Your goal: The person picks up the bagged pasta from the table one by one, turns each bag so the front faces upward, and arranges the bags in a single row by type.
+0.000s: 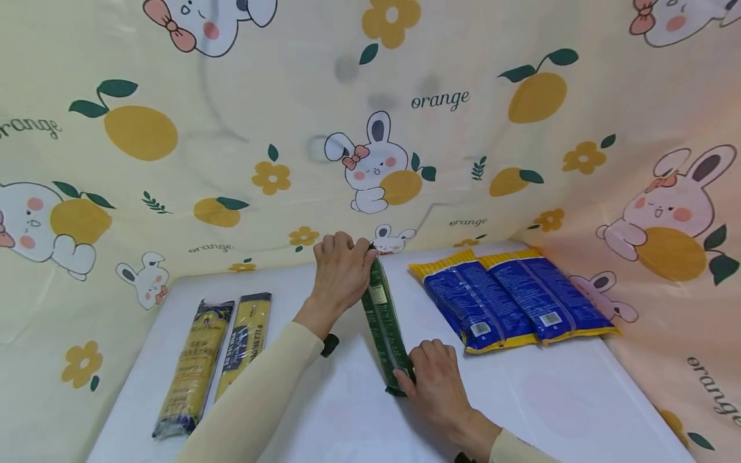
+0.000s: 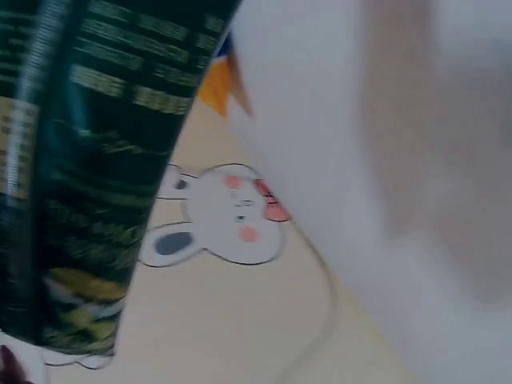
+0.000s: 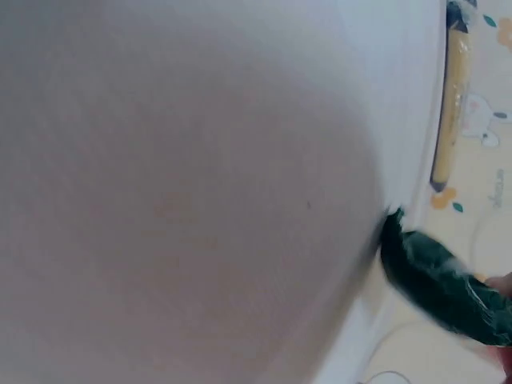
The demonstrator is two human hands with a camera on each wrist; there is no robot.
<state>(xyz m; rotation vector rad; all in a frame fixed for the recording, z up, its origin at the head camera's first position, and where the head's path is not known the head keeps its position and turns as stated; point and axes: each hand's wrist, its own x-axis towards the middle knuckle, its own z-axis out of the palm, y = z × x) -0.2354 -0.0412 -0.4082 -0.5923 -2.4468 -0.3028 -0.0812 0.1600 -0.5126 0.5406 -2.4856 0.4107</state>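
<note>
A long, narrow, dark green packet (image 1: 382,315) with pale print is held over the middle of the white table, its length running away from me. My left hand (image 1: 343,270) grips its far end. Its near end is between the thumb and fingers of my right hand (image 1: 437,382). In the left wrist view the packet (image 2: 96,160) shows lines of text and a small food picture towards one end. The crimped end of the green packet (image 3: 440,280) appears at the right of the right wrist view.
At left on the white table (image 1: 347,424) lie two clear-and-blue packs, one a long yellow pasta pack (image 1: 193,366), the other a spaghetti pack (image 1: 246,334). Two blue and yellow bags (image 1: 480,302) lie side by side at right. A patterned cloth (image 1: 289,96) rises behind the table.
</note>
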